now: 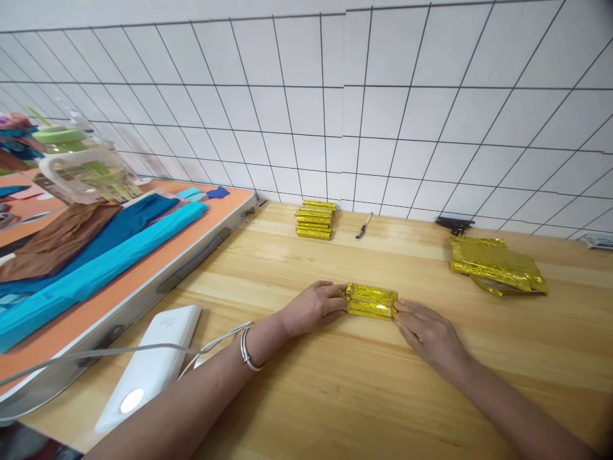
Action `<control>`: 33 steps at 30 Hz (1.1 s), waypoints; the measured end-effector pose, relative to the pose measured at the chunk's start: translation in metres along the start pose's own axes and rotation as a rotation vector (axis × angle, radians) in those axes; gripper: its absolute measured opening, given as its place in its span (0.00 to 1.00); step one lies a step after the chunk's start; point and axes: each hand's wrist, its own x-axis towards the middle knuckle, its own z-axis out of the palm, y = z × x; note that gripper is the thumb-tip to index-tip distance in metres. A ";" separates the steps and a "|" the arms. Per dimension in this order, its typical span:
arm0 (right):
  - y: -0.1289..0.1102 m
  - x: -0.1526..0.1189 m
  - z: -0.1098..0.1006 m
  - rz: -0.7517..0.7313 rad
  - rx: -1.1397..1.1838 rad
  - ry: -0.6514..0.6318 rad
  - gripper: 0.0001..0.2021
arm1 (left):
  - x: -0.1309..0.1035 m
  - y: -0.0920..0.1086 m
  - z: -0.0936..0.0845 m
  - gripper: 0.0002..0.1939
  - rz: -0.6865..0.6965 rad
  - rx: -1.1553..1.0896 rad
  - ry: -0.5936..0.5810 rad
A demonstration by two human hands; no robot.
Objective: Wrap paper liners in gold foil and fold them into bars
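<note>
A small folded piece of gold foil paper [371, 301] lies on the wooden table in front of me, with a lengthwise line across its middle. My left hand [316, 308] grips its left end, fingers closed at the edge. At the opposite end, my right hand [433, 332] pinches the right edge; its thumb is partly hidden. Farther back on the table sits a row of narrow gold foil folded pieces [315, 220]. To the right lies a stack of flat gold foil sheets [495, 263].
A pen [364, 225] and a black clip-like object [454, 223] lie near the tiled wall [306, 108]. On my left, a white power bank [153, 358] with a cable rests beside an orange-topped board [191, 252] carrying blue cloth [110, 268] and a lidded jug [86, 169].
</note>
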 end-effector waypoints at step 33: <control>0.003 0.021 0.019 0.447 0.292 -0.040 0.06 | 0.016 0.017 0.027 0.04 -0.684 -0.234 0.306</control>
